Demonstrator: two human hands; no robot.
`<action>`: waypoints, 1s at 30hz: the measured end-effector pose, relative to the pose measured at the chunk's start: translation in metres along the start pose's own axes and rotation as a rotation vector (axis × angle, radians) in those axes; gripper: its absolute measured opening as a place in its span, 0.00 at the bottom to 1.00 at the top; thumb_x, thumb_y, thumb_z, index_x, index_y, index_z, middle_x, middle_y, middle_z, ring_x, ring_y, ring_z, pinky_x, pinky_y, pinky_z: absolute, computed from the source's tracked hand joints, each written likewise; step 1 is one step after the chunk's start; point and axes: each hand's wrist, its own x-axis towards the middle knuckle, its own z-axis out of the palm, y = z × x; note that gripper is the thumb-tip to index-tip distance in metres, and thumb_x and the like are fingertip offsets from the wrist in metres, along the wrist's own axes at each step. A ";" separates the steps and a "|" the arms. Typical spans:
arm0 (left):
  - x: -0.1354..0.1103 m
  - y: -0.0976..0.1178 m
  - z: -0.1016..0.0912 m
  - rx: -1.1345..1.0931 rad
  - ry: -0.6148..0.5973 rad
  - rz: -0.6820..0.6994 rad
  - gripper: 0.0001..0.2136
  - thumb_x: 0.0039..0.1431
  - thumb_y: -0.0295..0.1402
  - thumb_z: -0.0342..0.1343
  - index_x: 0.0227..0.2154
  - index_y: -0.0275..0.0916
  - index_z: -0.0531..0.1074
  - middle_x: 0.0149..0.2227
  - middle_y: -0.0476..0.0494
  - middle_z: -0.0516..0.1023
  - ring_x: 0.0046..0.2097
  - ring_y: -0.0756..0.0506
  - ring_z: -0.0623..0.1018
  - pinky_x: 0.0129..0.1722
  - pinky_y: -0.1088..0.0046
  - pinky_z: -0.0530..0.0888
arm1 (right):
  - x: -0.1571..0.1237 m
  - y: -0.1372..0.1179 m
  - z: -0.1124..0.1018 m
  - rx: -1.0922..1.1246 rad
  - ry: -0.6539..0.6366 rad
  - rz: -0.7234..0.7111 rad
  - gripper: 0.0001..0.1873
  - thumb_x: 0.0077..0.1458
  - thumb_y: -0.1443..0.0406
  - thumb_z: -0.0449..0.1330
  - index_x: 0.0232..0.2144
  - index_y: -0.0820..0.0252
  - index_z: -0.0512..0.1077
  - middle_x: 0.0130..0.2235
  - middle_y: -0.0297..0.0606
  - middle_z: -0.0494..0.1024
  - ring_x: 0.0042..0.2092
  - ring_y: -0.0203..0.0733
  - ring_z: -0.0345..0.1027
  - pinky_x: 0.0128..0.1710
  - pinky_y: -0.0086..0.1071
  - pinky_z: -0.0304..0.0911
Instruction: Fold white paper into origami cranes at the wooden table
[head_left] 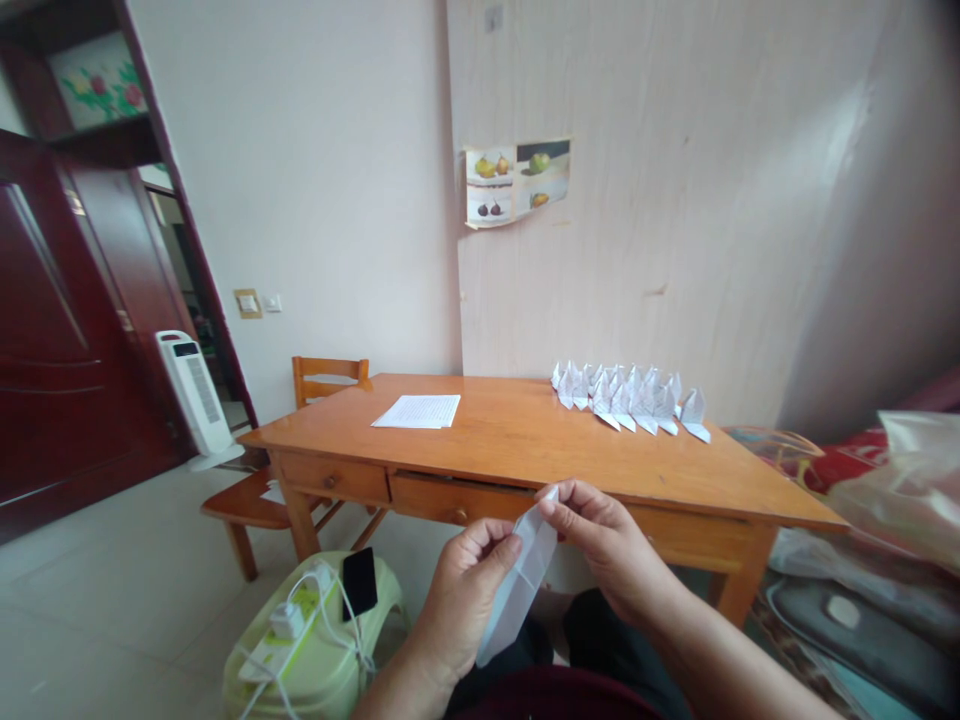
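A partly folded sheet of white paper [523, 585] is held between my hands above my lap, just in front of the table. My left hand [471, 580] pinches its left edge between thumb and fingers. At the paper's pointed upper tip, my right hand [589, 520] grips it with thumb and forefinger. Creases run across the paper, and its lower end hangs free. Several folded paper pieces [634, 395] stand in rows on the right side of the table. On the table's left half lies a stack of printed paper sheets [417, 411].
The wooden table [510, 445] has drawers facing me. To the left are a wooden chair [251, 500] and a pale green stool [322, 660] bearing a power strip [277, 645], cables and a black phone [360, 583]. Bags [900, 490] crowd the right side.
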 end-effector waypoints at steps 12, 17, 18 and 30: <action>0.000 0.002 -0.005 0.253 0.000 0.112 0.14 0.56 0.45 0.64 0.33 0.36 0.77 0.28 0.47 0.76 0.30 0.49 0.72 0.32 0.76 0.68 | -0.003 0.006 0.005 0.011 -0.037 0.102 0.17 0.48 0.51 0.71 0.28 0.57 0.75 0.25 0.31 0.73 0.25 0.34 0.61 0.26 0.30 0.53; 0.000 -0.001 -0.006 0.212 -0.010 0.077 0.16 0.56 0.46 0.64 0.34 0.36 0.75 0.28 0.48 0.76 0.29 0.49 0.72 0.30 0.76 0.68 | -0.002 0.005 0.003 0.010 -0.008 0.066 0.17 0.49 0.53 0.71 0.28 0.59 0.74 0.25 0.31 0.72 0.26 0.33 0.60 0.28 0.30 0.54; 0.000 -0.001 -0.005 0.196 -0.010 0.070 0.16 0.56 0.46 0.64 0.34 0.36 0.75 0.27 0.48 0.76 0.28 0.49 0.72 0.29 0.76 0.68 | -0.001 0.004 0.002 0.004 -0.001 0.049 0.17 0.50 0.53 0.71 0.28 0.59 0.74 0.25 0.31 0.72 0.26 0.34 0.60 0.28 0.30 0.55; -0.003 -0.002 0.000 0.065 -0.001 0.042 0.13 0.57 0.43 0.65 0.35 0.37 0.75 0.27 0.48 0.78 0.27 0.50 0.74 0.29 0.77 0.69 | 0.000 0.000 -0.005 -0.043 0.024 -0.025 0.17 0.53 0.53 0.68 0.25 0.59 0.72 0.25 0.30 0.68 0.28 0.35 0.57 0.30 0.31 0.53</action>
